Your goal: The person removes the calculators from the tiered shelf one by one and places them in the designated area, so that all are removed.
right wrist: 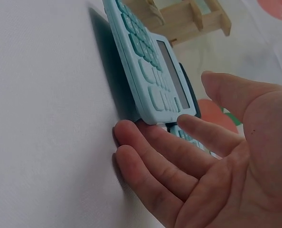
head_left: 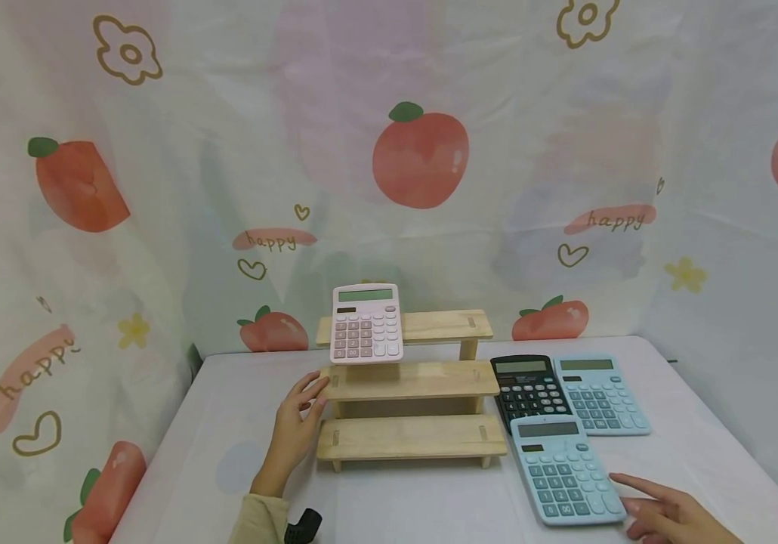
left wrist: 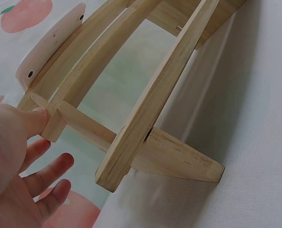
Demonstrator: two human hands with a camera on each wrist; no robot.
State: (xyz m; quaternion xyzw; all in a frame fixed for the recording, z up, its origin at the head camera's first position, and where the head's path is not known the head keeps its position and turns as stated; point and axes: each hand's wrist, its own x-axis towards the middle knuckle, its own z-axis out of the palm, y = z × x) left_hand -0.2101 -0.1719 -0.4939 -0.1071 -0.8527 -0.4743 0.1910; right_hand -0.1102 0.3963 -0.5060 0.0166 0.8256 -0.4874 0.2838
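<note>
Fingers loosely extended and clasping nothing, a person's left hand touches the left end of the wooden rack; right of the rack, the right hand, fingers parted and empty, meets the front blue calculator, likely light, stiff and smooth, best held by its long side edges

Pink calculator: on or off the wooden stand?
On: head view shows the pink calculator at the top shelf of the stand, above the tabletop.
</note>
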